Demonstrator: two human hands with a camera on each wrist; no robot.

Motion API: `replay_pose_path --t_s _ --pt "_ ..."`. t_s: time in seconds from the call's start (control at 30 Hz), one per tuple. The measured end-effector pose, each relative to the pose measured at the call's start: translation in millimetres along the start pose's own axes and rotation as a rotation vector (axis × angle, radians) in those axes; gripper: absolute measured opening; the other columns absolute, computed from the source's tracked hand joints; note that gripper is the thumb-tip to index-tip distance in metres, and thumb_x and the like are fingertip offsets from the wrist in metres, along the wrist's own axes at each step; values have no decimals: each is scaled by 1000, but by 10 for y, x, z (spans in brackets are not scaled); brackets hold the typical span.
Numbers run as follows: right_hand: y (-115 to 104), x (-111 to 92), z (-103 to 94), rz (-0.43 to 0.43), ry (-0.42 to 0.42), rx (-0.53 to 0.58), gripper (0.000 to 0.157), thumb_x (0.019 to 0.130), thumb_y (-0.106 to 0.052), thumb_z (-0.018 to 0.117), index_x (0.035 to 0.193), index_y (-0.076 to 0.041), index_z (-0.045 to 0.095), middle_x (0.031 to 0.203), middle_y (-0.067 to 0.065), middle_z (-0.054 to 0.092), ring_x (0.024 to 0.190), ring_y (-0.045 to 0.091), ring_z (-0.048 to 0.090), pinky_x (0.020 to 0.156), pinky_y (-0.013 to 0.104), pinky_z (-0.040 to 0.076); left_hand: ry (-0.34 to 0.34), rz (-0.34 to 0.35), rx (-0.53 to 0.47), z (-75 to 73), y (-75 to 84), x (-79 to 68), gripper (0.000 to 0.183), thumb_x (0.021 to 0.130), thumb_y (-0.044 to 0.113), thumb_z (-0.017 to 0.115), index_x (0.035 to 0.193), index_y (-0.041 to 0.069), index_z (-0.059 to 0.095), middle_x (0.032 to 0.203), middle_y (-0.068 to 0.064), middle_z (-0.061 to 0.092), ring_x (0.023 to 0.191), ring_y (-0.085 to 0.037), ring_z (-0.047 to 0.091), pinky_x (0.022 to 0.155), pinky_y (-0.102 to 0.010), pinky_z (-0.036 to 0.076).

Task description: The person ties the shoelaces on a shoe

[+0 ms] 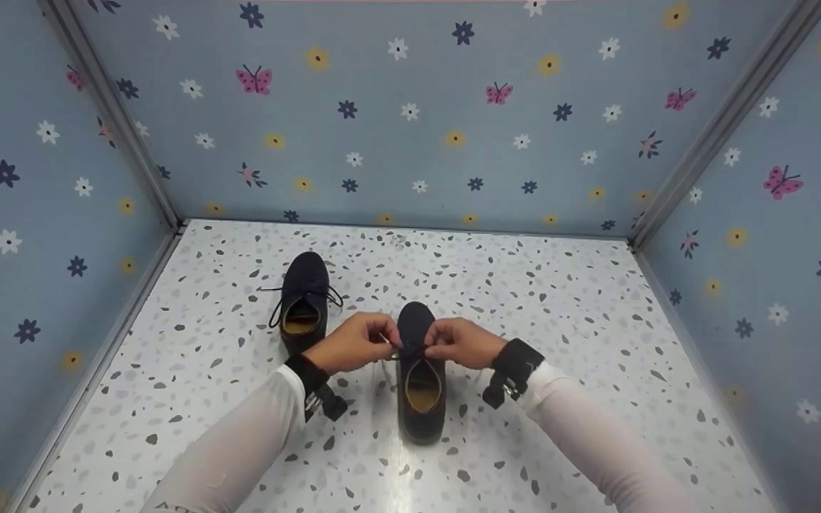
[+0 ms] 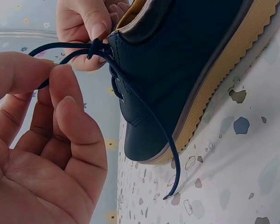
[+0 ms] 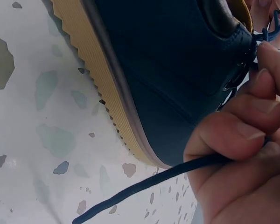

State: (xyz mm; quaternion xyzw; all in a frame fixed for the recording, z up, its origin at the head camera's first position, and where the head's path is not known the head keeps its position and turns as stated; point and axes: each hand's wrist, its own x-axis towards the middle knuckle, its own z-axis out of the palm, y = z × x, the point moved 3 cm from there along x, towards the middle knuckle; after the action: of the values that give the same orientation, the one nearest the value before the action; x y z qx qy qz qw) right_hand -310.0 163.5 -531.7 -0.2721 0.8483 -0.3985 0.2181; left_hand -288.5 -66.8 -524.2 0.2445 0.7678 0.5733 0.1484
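A dark navy lace-up shoe [image 1: 421, 424] with a tan ridged sole stands on the floor, toe pointing away. Both hands meet over its laces. My left hand [image 1: 358, 343] pinches a loop of the shoelace [image 2: 177, 170] between thumb and fingertips, left of the knot [image 2: 95, 47]. From the other side, my right hand [image 1: 466, 343] pinches the lace close to the knot, its other fingers curled. One lace end [image 3: 144, 184] sticks out from under those fingers; another hangs down the shoe's side. The right fingertips partly cover the eyelets in the right wrist view.
A second dark shoe [image 1: 305, 271], its lace tied in a bow, stands to the left and farther back. The speckled white floor [image 1: 546, 442] is bounded by blue flowered panels [image 1: 410, 142] at the back and both sides.
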Motion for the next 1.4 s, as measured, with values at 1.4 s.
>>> replay_pose_path --t_s 1.4 --pt "-48 -72 329 -136 448 -219 19 94 -12 72 83 -13 57 70 -6 54 66 5 49 60 20 40 -134 24 32 233 2 -62 6 87 -4 72 91 -1 69 85 -7 71 75 -6 61 70 -19 51"
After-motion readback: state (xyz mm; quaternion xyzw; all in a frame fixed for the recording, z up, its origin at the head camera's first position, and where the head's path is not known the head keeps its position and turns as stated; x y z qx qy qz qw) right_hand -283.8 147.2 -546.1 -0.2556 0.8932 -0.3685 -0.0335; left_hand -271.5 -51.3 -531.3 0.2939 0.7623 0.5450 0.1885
